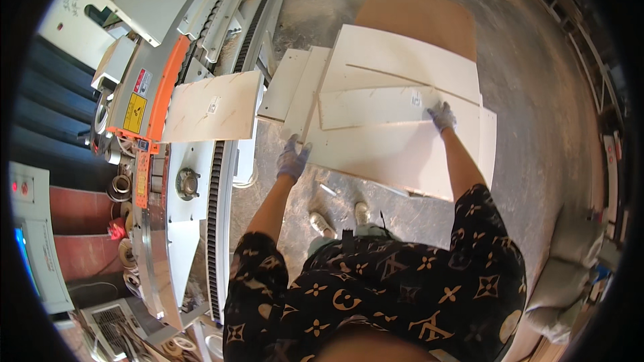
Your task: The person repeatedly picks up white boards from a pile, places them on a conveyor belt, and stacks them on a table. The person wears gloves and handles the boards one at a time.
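Note:
Both my hands wear thin, pale gloves. My right hand (442, 117) is at the right end of a narrow white board (376, 106), its fingers closed over that end. This board carries a small printed label and lies slightly askew on a stack of larger white panels (396, 154). My left hand (293, 157) is at the left edge of the stack, fingers apart and stretched toward the panel edge; it holds nothing that I can see.
Left of me runs a long machine with an orange guard (168, 87) and a black chain track (216, 194). A labelled white panel (213, 107) lies across it. A brown sheet (419, 17) is beyond the stack. Filled sacks (560, 288) stand at the right.

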{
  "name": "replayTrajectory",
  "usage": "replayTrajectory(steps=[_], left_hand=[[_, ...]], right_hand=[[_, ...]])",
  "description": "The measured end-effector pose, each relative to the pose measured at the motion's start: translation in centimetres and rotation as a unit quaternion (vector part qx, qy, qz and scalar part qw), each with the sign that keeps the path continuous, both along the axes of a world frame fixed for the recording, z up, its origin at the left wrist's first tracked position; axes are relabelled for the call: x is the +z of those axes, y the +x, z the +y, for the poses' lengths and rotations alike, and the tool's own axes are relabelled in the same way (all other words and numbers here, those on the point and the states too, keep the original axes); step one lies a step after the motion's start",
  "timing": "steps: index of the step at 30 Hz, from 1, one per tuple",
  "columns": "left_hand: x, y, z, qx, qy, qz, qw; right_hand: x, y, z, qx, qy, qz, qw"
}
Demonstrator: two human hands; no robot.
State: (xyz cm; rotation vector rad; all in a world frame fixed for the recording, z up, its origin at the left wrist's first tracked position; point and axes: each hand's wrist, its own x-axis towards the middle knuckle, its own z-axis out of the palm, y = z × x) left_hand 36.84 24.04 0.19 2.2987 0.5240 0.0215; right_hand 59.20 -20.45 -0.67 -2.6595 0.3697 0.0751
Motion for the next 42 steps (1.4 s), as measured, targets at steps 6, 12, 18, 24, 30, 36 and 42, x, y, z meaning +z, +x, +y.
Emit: replayTrajectory(steps=[6, 12, 18, 24, 30, 36, 42], left_hand=[[0.0, 10.4, -4.4, 0.055, -0.02, 0.12, 0.991], [-4.7, 5.9, -1.5, 0.196, -0.125, -0.058, 0.971], [4.7, -3.8, -1.7, 0.309, -0.524, -0.157, 0.778], [8.8, -12.9, 4.7, 0.33, -0.54, -0.214, 0.744], [3.7, -18.5, 16.0, 0.388, -0.473, -0.335, 0.717], [3.2, -21.7, 23.0, 0.475, -0.492, -0.262, 0.681], [2.4, -19.6, 25.2, 0.442, -0.485, -0.269, 0.705]], right_hand=[[-2.6, -4.0, 1.8, 0.028, -0.03, -0.038, 0.998], [-5.8, -11.0, 0.4, -0.007, 0.356, -0.072, 0.932], [-3.1, -17.4, 0.5, 0.013, 0.567, 0.213, 0.796], [0.8, -19.5, 10.9, 0.019, 0.627, 0.291, 0.723], [2.4, -21.6, 22.9, 0.323, 0.576, 0.269, 0.701], [3.2, -28.8, 37.7, 0.412, 0.568, 0.258, 0.664], [3.3, -33.0, 49.9, 0.071, 0.651, 0.365, 0.662]])
